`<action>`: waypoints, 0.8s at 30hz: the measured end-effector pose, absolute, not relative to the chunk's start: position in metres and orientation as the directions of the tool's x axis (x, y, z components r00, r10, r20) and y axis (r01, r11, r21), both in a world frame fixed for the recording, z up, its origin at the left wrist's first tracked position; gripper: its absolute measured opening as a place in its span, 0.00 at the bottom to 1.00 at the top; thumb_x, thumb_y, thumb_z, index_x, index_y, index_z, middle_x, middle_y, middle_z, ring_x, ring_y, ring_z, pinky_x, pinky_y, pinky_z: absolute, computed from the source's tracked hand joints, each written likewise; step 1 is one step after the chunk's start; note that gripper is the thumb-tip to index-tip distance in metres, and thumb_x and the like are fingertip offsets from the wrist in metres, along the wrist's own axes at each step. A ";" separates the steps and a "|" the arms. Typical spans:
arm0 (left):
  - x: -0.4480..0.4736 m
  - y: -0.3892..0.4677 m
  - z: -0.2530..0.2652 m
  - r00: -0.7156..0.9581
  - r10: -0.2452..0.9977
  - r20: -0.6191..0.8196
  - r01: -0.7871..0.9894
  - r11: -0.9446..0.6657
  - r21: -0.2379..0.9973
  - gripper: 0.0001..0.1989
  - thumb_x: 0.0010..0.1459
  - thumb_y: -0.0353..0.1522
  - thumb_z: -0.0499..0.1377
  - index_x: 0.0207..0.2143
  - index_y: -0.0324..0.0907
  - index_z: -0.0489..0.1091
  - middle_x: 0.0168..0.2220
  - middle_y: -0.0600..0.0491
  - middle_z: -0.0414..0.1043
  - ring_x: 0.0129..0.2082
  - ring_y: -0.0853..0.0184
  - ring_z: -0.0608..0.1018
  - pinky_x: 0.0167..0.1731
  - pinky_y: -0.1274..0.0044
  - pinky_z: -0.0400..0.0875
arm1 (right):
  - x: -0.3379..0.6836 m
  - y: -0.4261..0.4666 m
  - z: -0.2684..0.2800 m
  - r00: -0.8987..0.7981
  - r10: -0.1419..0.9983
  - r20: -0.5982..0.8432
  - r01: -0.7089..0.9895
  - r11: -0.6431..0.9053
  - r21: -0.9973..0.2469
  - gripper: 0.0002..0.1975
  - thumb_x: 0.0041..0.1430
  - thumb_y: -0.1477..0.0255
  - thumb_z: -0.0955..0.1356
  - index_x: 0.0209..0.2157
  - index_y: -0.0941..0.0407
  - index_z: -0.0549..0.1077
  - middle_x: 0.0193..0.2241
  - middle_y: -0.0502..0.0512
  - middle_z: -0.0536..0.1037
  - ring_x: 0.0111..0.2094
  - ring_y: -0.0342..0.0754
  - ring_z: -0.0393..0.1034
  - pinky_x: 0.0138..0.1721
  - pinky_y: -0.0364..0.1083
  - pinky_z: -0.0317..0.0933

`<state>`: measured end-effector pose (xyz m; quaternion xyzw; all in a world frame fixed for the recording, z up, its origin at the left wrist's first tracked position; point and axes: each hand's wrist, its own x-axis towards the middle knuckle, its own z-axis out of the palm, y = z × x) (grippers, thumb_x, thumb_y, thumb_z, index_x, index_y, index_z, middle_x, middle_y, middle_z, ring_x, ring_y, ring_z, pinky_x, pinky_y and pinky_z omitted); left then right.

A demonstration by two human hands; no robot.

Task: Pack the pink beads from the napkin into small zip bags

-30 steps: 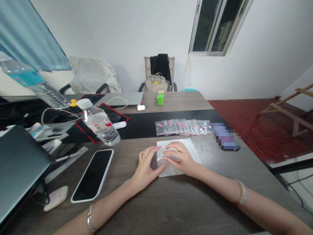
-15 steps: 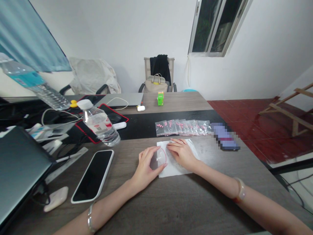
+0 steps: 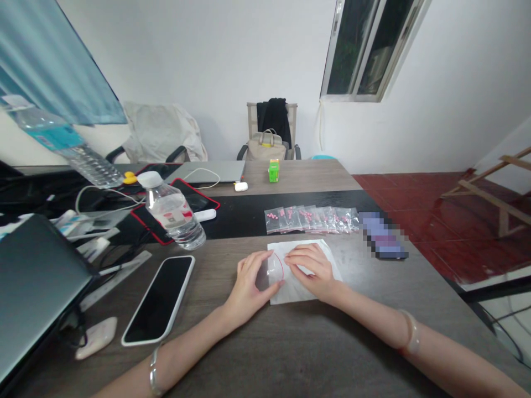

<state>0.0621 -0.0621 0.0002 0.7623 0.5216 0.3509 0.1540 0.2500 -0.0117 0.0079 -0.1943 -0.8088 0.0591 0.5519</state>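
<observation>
My left hand (image 3: 249,284) grips a small clear zip bag (image 3: 274,270) between thumb and fingers. The bag's red-edged mouth bows out in a curve to the right. Close to that mouth, my right hand (image 3: 316,272) has its fingertips pinched together; what they hold, if anything, is too small to make out. Beneath both hands lies a sheet of white paper (image 3: 288,293) on the table. Beyond it, several clear zip bags (image 3: 311,220) overlap in a row, with small pink pills inside.
A phone (image 3: 160,301) and a water bottle (image 3: 172,213) are on the left, beside a laptop (image 3: 41,287). On the right is a blurred-out phone (image 3: 384,237). A small green box (image 3: 274,171) stands at the far side of the table (image 3: 265,354).
My right hand has drawn its fingers from a flatter pose over the paper into a pinch near the bag's mouth. My left hand keeps its hold. The view has shifted slightly.
</observation>
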 end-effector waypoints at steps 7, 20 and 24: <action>0.063 -0.063 0.005 0.206 0.918 0.340 0.632 -0.390 0.670 0.24 0.55 0.36 0.60 0.54 0.45 0.60 0.50 0.47 0.69 0.50 0.57 0.70 0.49 0.65 0.61 | 0.248 -0.015 0.007 -0.409 0.394 0.823 0.198 0.919 -0.342 0.07 0.57 0.77 0.68 0.38 0.54 0.74 0.32 0.52 0.81 0.38 0.48 0.73 0.41 0.49 0.66; 0.056 -0.066 0.010 0.273 0.923 0.270 0.234 -0.336 0.912 0.19 0.65 0.40 0.48 0.52 0.43 0.68 0.51 0.46 0.70 0.52 0.58 0.71 0.53 0.67 0.62 | 0.250 -0.018 0.007 -0.481 0.506 0.715 0.211 0.859 -0.466 0.06 0.60 0.73 0.66 0.36 0.53 0.75 0.44 0.57 0.77 0.45 0.49 0.71 0.47 0.52 0.63; 0.061 -0.061 0.013 0.127 0.991 0.043 0.112 -0.058 0.992 0.19 0.60 0.45 0.53 0.46 0.42 0.71 0.47 0.48 0.74 0.48 0.58 0.74 0.50 0.68 0.66 | 0.250 -0.016 0.004 -0.421 0.586 0.692 0.218 0.806 -0.550 0.04 0.61 0.75 0.66 0.36 0.54 0.73 0.41 0.58 0.78 0.44 0.49 0.72 0.46 0.51 0.63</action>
